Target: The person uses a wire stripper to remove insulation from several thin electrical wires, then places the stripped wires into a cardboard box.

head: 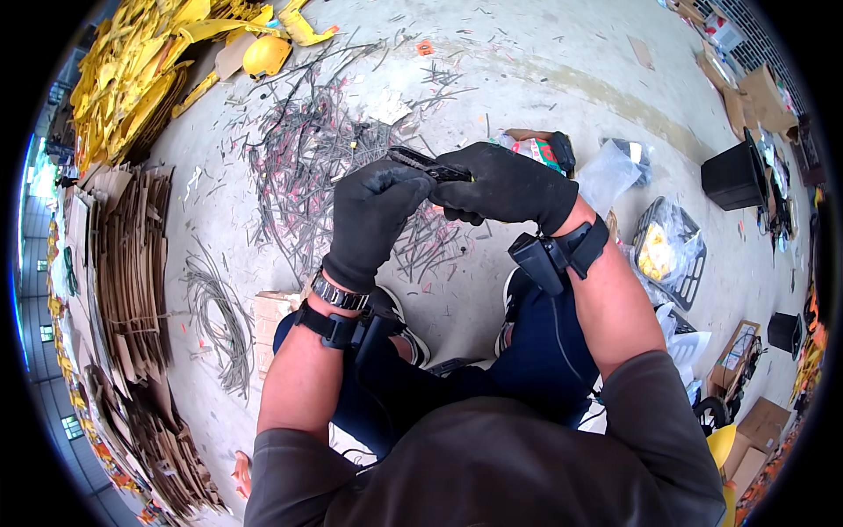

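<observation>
In a black glove, my right hand [504, 188] grips one end of a narrow black object [428, 163] with a ribbed surface. Its exact kind is not clear. My left hand [380, 214], also gloved in black, is closed with thumb and finger pinched at the lower edge of this object. The curled fingers hide whatever else might lie inside that fist. Below both hands, a wide heap of cut grey and reddish wire pieces [296, 158] covers the concrete floor [474, 296].
Stacked flattened cardboard [132, 263] and a coil of grey cable [220, 329] lie to the left. Yellow panels [132, 85] and a yellow hard hat [266, 56] are at upper left. On the right are a black crate [691, 277] with plastic bags and a black bin [731, 172].
</observation>
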Demonstrator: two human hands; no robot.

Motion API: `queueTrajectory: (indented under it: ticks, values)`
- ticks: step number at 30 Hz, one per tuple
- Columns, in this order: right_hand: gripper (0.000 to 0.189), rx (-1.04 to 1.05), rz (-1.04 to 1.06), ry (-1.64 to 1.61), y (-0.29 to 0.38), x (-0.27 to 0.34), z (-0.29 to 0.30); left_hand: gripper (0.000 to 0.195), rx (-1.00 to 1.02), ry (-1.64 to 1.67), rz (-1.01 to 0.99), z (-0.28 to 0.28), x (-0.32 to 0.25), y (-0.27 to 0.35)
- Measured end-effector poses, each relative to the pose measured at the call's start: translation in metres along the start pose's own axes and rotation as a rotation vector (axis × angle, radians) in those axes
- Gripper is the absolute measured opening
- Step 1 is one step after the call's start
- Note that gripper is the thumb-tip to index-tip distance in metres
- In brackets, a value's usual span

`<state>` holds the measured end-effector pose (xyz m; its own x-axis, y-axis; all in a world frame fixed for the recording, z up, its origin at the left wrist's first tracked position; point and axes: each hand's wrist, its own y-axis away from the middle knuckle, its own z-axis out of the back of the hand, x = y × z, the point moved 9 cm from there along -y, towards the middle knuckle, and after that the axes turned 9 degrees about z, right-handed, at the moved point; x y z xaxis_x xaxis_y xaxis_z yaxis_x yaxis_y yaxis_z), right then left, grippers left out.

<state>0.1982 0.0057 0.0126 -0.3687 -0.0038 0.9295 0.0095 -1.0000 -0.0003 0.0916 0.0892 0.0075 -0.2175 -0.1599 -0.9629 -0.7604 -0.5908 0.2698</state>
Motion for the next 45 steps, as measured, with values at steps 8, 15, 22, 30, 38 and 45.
queueTrajectory:
  ticks: [8,15,22,30,38,45]
  values:
    - [0.028,0.007,-0.068,-0.118,0.005,-0.007,-0.001,0.010,0.026,0.011,-0.009,-0.003,0.002,0.000]
    - [0.020,-0.302,0.456,0.469,-0.001,0.004,0.004,0.012,-0.088,-0.131,-0.100,0.002,0.000,-0.004]
    - [0.026,-0.200,0.353,0.441,-0.007,-0.006,0.001,0.015,-0.110,-0.242,-0.192,0.002,-0.005,-0.004]
    - [0.032,-0.143,0.116,0.181,-0.010,-0.021,0.006,0.017,-0.118,-0.226,-0.206,0.002,-0.008,0.000]
    - [0.025,-0.134,0.158,0.168,-0.009,-0.015,0.004,0.017,-0.108,-0.235,-0.194,0.001,-0.006,-0.001]
    - [0.022,-0.132,0.217,0.210,-0.008,-0.007,0.003,0.016,-0.100,-0.277,-0.199,-0.001,-0.007,0.000]
